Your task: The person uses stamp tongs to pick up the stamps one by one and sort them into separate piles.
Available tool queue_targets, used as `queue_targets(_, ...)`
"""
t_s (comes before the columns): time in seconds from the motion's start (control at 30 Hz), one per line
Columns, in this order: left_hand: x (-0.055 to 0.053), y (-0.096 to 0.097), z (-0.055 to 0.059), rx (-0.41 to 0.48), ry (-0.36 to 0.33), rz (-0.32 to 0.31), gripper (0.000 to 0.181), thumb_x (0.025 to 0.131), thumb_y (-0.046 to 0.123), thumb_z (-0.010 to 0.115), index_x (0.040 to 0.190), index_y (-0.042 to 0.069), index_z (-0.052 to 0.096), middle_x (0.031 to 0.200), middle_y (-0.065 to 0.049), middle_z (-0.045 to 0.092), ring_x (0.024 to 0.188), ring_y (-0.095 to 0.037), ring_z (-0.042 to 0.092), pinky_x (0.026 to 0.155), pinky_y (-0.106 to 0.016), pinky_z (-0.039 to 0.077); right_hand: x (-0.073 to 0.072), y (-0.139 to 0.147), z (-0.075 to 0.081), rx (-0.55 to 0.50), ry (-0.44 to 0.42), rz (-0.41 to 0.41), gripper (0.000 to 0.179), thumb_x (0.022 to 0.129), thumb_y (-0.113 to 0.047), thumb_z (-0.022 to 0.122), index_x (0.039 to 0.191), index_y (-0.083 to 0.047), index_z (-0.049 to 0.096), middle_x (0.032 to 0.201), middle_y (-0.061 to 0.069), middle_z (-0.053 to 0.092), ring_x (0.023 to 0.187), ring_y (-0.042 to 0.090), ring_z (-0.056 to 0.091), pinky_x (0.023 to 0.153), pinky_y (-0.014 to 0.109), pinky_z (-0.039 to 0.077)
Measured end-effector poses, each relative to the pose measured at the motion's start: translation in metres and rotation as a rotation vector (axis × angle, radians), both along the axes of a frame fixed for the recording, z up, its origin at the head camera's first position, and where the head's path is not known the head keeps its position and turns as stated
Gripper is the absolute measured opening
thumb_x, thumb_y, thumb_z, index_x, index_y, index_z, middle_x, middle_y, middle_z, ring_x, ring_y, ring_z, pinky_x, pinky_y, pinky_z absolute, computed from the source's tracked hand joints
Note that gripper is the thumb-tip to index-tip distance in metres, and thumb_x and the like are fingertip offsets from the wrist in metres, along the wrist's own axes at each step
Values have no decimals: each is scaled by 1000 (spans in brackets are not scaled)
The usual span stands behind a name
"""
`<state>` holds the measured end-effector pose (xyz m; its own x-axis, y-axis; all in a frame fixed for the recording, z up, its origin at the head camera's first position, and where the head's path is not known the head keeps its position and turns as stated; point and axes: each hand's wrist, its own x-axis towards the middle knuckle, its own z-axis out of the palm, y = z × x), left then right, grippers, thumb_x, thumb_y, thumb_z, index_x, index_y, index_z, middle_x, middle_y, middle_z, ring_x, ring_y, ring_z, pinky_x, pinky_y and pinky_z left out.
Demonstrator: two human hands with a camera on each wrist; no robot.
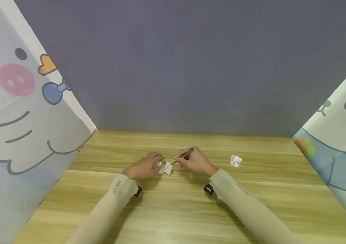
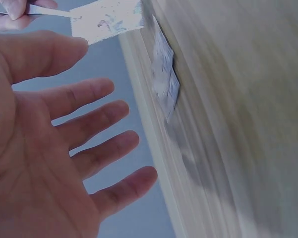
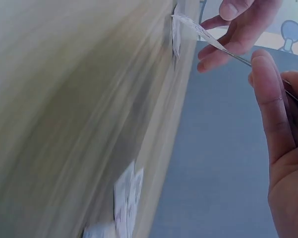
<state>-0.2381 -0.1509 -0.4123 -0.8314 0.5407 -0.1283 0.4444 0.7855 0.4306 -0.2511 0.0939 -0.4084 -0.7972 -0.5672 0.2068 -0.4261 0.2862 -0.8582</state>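
My right hand (image 1: pixel 195 162) pinches a pair of metal tweezers (image 1: pixel 187 153) between thumb and fingers. The tweezers' tips grip one end of a small white printed packet (image 2: pixel 109 21), raised and tilted over the table. Just left of it is my left hand (image 1: pixel 143 166), with its fingers spread and loosely extended; the palm holds nothing in the left wrist view. Beside the left fingertips lies a small heap of similar packets (image 2: pixel 163 74), partly covered by that hand in the head view.
Another small pile of white packets (image 1: pixel 235 161) lies on the wooden table (image 1: pixel 173 210), right of my right hand. A grey panel (image 1: pixel 185 74) stands along the back edge. Cartoon-printed panels rise at the left (image 1: pixel 32 135) and right (image 1: pixel 344 142).
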Motion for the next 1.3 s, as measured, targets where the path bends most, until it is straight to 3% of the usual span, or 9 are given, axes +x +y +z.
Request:
queue_targets(0.13,0,-5,0,-6,15,16,50,100,32,46,144,8,39,149,-12,31,137,-33,22,106,-60,18,-9,-10,-7,20,-6,22,15,92,-9,63,96,4,68,80,17,68,66,32,66,57,29,55)
queue_targets(0.4,-2,-6,-4,-27,34,29,51,100,28,48,144,5,37,151,-15,27,137,-37,21,107,-59,19,-21,-23,-15,55,-78,-18,15,91,-7,63,96,6,68,79,16,68,66,29,66,55,36,56)
queue_targets(0.6,-3,-3,0,-9,37,16,51,99,25,49,144,3,36,148,-15,30,136,-34,24,108,-55,22,-22,-20,-14,96,-74,-47,13,92,-8,62,95,2,69,80,14,68,68,28,67,57,34,55)
queue_targets(0.8,-4,3,1,-18,42,-13,51,99,25,49,143,2,37,147,-15,32,136,-32,25,108,-53,23,-22,-6,-10,63,-79,-85,13,92,-7,61,96,3,69,83,16,67,70,28,67,63,36,56)
queue_targets(1.03,-1,34,-5,-90,99,-59,48,99,25,48,141,3,41,145,-14,35,133,-34,30,103,-59,28,-24,30,-7,114,-20,-188,13,92,-13,63,93,-3,71,78,13,68,68,29,66,59,35,55)
queue_targets(1.3,3,76,-7,-160,136,-145,47,98,27,50,141,10,43,146,-6,37,135,-27,29,103,-57,29,-19,77,-4,150,-15,-294,17,90,-11,65,98,3,69,78,15,68,66,30,66,56,34,55)
